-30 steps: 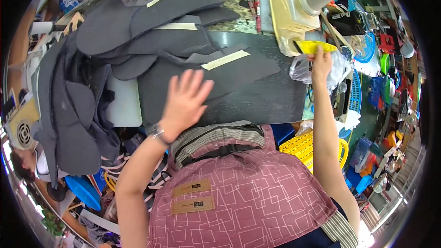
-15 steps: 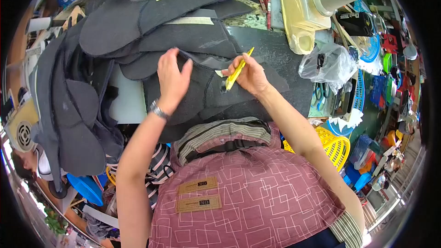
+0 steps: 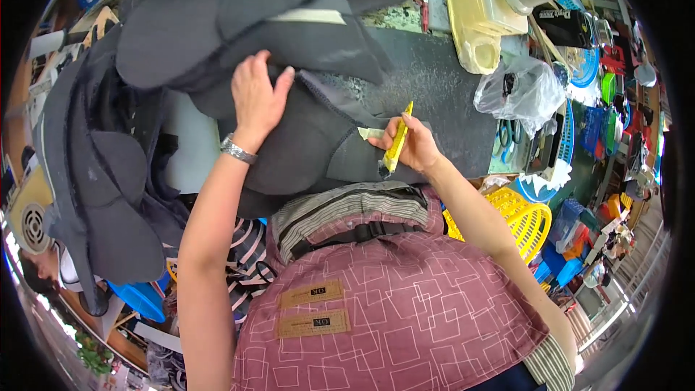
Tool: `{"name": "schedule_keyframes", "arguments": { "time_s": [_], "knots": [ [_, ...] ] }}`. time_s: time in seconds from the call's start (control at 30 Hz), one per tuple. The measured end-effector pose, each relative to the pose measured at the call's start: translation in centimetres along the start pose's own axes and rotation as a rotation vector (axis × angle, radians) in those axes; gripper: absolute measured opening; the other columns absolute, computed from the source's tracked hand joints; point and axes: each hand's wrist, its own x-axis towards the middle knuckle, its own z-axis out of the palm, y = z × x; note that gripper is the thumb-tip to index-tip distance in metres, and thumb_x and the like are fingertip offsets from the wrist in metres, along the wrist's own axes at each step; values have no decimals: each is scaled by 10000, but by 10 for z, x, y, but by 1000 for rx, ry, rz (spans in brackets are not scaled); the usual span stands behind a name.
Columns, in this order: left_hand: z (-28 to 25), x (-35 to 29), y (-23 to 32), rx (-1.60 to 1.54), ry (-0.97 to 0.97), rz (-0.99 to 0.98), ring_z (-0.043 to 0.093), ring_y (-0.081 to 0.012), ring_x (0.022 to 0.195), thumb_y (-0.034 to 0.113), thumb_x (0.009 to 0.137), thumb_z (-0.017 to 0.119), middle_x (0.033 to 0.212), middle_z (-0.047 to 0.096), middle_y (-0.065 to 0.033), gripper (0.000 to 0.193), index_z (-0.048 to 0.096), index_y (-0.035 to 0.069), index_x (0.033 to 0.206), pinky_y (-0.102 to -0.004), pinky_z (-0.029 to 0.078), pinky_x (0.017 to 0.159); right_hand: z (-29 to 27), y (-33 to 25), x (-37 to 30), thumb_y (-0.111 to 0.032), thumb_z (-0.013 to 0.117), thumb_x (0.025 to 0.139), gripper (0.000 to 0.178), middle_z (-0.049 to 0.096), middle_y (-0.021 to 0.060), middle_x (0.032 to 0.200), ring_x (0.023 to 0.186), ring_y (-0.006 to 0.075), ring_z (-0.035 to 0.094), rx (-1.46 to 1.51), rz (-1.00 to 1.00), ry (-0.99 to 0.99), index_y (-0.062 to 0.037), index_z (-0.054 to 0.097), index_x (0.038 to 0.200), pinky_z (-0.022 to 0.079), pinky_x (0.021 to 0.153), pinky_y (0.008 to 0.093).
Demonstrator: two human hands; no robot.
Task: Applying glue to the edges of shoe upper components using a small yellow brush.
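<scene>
Nearest the camera, a pink apron (image 3: 391, 326) with a white square pattern fills the lower middle and hides whatever lies under the person's chest, including the near edge of the worktop (image 3: 441, 94). Just past it, the right hand (image 3: 414, 146) is closed around a yellow marker (image 3: 399, 141), held nearly upright with its tip down on a dark fabric piece (image 3: 311, 145); the tip itself is too small to make out. A pale strip of tape or label (image 3: 371, 132) lies just beside the thumb. The left hand (image 3: 255, 98), with a metal watch band (image 3: 237, 150) at the wrist, lies flat with fingers loosely spread, pressing on the same fabric piece farther up. Beyond it, a heap of dark cut fabric pieces (image 3: 239, 22) overlaps so much that single shapes are hard to separate; more hang off the left side. On the far right stand a cream plastic container (image 3: 481, 11) and a crumpled clear plastic bag (image 3: 517, 90), whose contents are blurred. A yellow basket (image 3: 525, 217) shows partly behind the right forearm.
</scene>
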Motion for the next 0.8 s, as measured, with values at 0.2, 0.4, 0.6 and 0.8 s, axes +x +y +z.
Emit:
{"name": "schedule_keyframes", "arguments": {
  "time_s": [0.2,0.4,0.6,0.8],
  "knots": [
    [-21,23,8,-166,20,1,501,-328,982,362,806,575,1035,556,-178,441,538,-2,1052,-404,391,845,-18,5,-20,-380,387,900,403,547,97,689,712,223,554,136,-21,12,-31,528,756,346,964,458],
    [-12,40,74,25,-572,-236,598,-322,875,519,687,632,879,625,-206,598,597,-29,924,-382,432,780,-8,7,-13,-409,394,887,424,512,109,670,704,228,532,126,-29,40,-18,504,765,363,954,475],
    [-7,13,65,-47,-694,-123,539,-297,939,483,711,638,938,583,-164,468,613,16,689,-347,415,806,-12,6,-14,-411,419,880,416,522,104,687,742,226,546,127,-40,21,-16,511,787,354,962,479],
    [0,19,70,-215,-504,-190,556,-310,881,499,693,649,936,598,-165,615,524,-18,1002,-361,428,789,-14,6,-15,-370,407,893,383,593,122,755,775,237,581,149,-28,-98,-20,556,847,349,958,480]
  ]
}}
